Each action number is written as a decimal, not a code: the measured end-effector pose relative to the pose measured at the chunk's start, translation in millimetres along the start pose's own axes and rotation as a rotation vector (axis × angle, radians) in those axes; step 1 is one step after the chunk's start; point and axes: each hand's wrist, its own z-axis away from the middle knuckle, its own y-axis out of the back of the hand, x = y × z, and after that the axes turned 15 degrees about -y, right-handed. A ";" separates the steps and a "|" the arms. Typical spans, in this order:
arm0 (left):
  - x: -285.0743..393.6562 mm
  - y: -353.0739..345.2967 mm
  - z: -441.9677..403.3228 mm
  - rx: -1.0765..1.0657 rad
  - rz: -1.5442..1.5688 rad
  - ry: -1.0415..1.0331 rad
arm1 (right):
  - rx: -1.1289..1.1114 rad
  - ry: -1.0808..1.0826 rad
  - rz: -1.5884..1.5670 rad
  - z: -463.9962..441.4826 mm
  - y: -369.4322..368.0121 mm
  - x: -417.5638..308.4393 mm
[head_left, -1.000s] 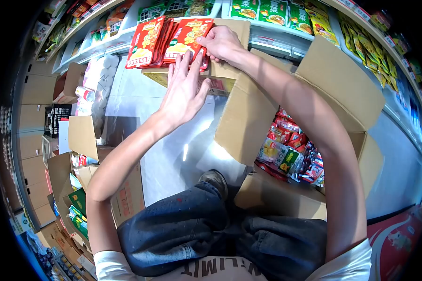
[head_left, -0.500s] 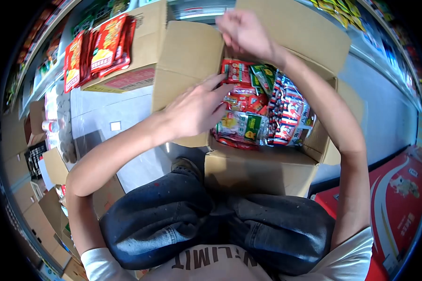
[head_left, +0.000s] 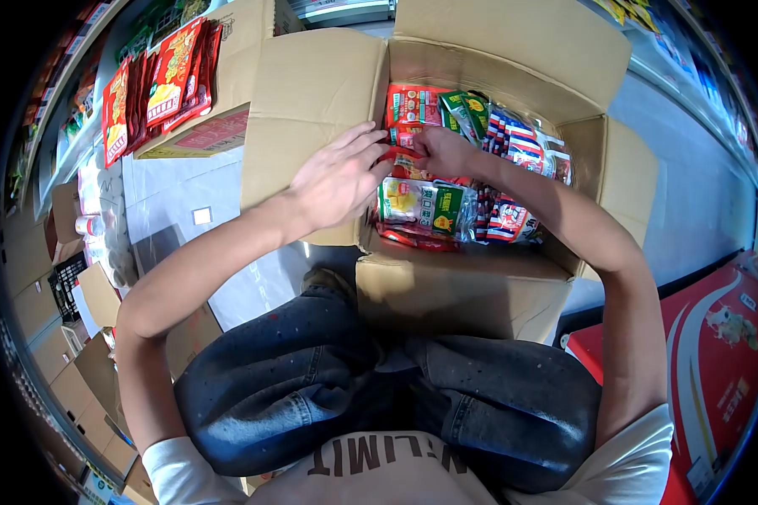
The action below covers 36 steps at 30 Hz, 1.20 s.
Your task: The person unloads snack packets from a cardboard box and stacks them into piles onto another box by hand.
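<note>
An open cardboard box (head_left: 472, 286) holds red, green and striped snack packets. My right hand (head_left: 442, 153) is inside it, fingers curled on a red packet (head_left: 405, 163). My left hand (head_left: 338, 178) lies over the box's left edge, its fingers spread and their tips near the same red packet. Below the hands is a clear packet with a green label (head_left: 425, 206). Striped packets (head_left: 514, 217) fill the right side. Red packets (head_left: 175, 71) lie in an overlapping row on another box at the upper left.
The second cardboard box (head_left: 242, 76) stands left of the open one. A red carton (head_left: 724, 370) is at the lower right. Shelves with packets (head_left: 691, 80) curve round the top and sides. More open boxes (head_left: 101, 370) stand at the left.
The view has turned from the red packets on the left box to the open box. My right hand has come down into the open box, and my left hand has moved to its edge.
</note>
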 end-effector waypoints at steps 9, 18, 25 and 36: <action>5.5 7.6 -21.2 0.797 0.960 0.387 | 0.027 0.068 -0.638 56.2 108.4 -45.0; 6.2 44.4 7.9 0.873 1.633 0.441 | -0.028 0.070 -1.217 75.7 139.5 -107.2; 4.4 62.6 50.5 1.009 1.704 0.513 | -0.075 0.094 -1.234 63.5 138.0 -157.6; -30.5 85.3 125.5 1.322 1.267 0.641 | 0.174 0.184 -1.215 -27.8 147.2 -256.7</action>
